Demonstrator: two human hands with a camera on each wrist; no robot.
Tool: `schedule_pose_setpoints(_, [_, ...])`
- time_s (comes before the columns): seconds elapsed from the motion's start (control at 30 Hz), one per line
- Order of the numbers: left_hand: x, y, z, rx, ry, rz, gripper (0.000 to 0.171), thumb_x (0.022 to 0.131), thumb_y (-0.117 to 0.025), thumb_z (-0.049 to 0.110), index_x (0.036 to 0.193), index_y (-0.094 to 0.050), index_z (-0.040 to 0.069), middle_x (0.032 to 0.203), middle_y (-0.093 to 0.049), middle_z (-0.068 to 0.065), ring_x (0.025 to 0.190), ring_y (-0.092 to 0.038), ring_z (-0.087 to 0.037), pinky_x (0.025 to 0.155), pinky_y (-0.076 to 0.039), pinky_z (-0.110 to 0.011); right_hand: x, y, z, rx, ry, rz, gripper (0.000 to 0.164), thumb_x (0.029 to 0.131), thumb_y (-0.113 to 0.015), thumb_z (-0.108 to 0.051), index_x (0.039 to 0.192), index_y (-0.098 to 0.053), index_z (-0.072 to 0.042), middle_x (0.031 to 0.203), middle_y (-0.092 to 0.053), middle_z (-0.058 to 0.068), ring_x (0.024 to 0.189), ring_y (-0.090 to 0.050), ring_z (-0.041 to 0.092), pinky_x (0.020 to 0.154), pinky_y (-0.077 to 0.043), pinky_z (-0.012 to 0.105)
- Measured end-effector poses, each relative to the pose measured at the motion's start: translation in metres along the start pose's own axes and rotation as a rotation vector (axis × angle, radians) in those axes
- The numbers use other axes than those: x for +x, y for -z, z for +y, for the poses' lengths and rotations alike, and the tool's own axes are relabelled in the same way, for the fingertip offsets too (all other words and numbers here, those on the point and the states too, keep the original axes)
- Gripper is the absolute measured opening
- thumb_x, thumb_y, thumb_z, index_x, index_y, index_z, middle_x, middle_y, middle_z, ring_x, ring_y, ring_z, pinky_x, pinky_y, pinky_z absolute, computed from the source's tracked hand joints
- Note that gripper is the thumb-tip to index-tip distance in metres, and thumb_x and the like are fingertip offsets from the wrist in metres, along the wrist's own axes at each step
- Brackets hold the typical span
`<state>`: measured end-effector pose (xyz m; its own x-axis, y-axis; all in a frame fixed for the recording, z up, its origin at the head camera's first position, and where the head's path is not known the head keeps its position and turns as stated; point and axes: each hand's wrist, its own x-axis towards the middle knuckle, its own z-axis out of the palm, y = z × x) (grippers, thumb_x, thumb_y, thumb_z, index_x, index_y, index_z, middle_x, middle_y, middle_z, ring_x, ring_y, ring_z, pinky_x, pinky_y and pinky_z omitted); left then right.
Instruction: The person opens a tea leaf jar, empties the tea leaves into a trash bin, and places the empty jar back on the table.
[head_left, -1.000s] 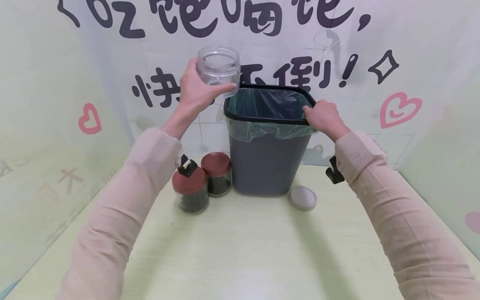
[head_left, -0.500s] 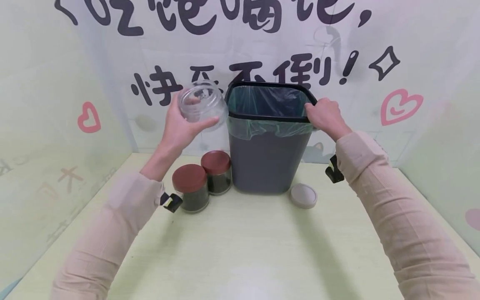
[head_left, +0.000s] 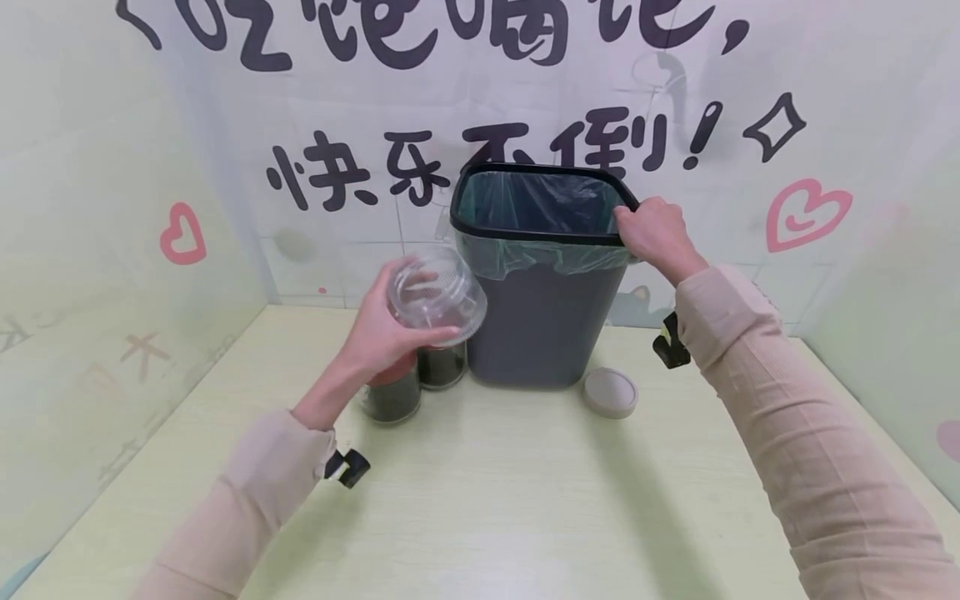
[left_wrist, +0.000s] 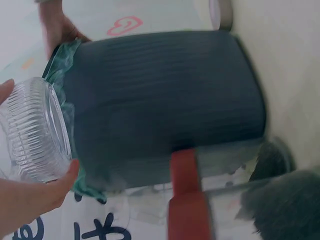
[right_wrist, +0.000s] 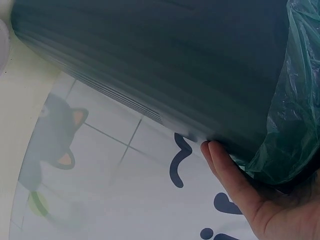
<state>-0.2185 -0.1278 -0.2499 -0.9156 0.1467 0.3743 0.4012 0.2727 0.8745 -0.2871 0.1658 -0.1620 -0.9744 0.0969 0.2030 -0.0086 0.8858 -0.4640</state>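
Observation:
My left hand grips a clear ribbed jar, fingers round one side and thumb along the other. The jar has no lid and looks see-through; in the left wrist view its ribbed wall and base ring show. It is held in front of the left side of a dark grey trash bin lined with a green bag. My right hand holds the bin by the right end of its black rim. In the right wrist view, the fingers lie against the bin's outside, below the bag's edge.
Two jars with red lids and dark contents, a front one and a back one, stand left of the bin, partly hidden by my left hand and the clear jar. A round beige lid lies on the table by the bin's right front.
My left hand has brought the clear jar down from beside the bin's rim to just above the red-lidded jars, tilting it on the way. My right hand keeps its hold on the rim.

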Motion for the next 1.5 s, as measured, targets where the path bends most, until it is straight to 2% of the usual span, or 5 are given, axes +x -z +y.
schedule_pose_setpoints(0.37, [-0.023, -0.050, -0.035, 0.026, 0.030, -0.169, 0.085, 0.056, -0.084, 0.017, 0.129, -0.042, 0.015, 0.119, -0.053, -0.005, 0.108, -0.048, -0.020, 0.091, -0.039, -0.042, -0.001, 0.000, 0.000, 0.016, -0.015, 0.008, 0.039, 0.090, -0.026, -0.027, 0.083, -0.047, 0.005, 0.104, -0.050, 0.030, 0.100, -0.045, 0.043, 0.082, -0.039, 0.046])
schedule_pose_setpoints(0.7, [-0.027, -0.086, -0.060, 0.125, 0.101, -0.220, 0.081, 0.051, -0.085, 0.016, 0.122, -0.046, 0.008, 0.115, -0.056, -0.006, 0.106, -0.050, -0.022, 0.088, -0.041, -0.042, 0.005, -0.004, 0.004, 0.005, -0.019, 0.021, 0.039, 0.089, -0.027, -0.028, 0.078, -0.048, 0.002, 0.099, -0.053, 0.026, 0.095, -0.048, 0.040, 0.076, -0.041, 0.043])
schedule_pose_setpoints(0.93, [-0.028, -0.107, -0.074, 0.222, 0.051, -0.270, 0.081, 0.048, -0.086, 0.017, 0.118, -0.047, 0.003, 0.110, -0.057, -0.009, 0.101, -0.052, -0.024, 0.085, -0.042, -0.037, 0.001, -0.001, 0.001, 0.010, -0.021, 0.004, 0.040, 0.090, -0.026, -0.028, 0.083, -0.048, 0.005, 0.103, -0.051, 0.027, 0.098, -0.046, 0.042, 0.080, -0.040, 0.045])
schedule_pose_setpoints(1.1, [-0.026, -0.119, -0.080, 0.289, 0.023, -0.323, 0.083, 0.048, -0.086, 0.018, 0.117, -0.046, -0.001, 0.110, -0.057, -0.012, 0.101, -0.053, -0.026, 0.085, -0.042, -0.036, 0.000, 0.000, 0.000, 0.017, -0.022, 0.005, 0.039, 0.090, -0.026, -0.028, 0.080, -0.047, 0.003, 0.103, -0.051, 0.028, 0.098, -0.046, 0.041, 0.079, -0.040, 0.045])
schedule_pose_setpoints(1.5, [-0.025, -0.133, -0.075, 0.390, 0.071, -0.393, 0.083, 0.047, -0.086, 0.017, 0.117, -0.045, 0.001, 0.106, -0.058, -0.013, 0.098, -0.051, -0.030, 0.084, -0.043, -0.037, -0.001, 0.000, -0.001, 0.012, -0.016, 0.008, 0.038, 0.090, -0.026, -0.027, 0.076, -0.046, 0.001, 0.103, -0.051, 0.029, 0.098, -0.046, 0.042, 0.079, -0.040, 0.044])
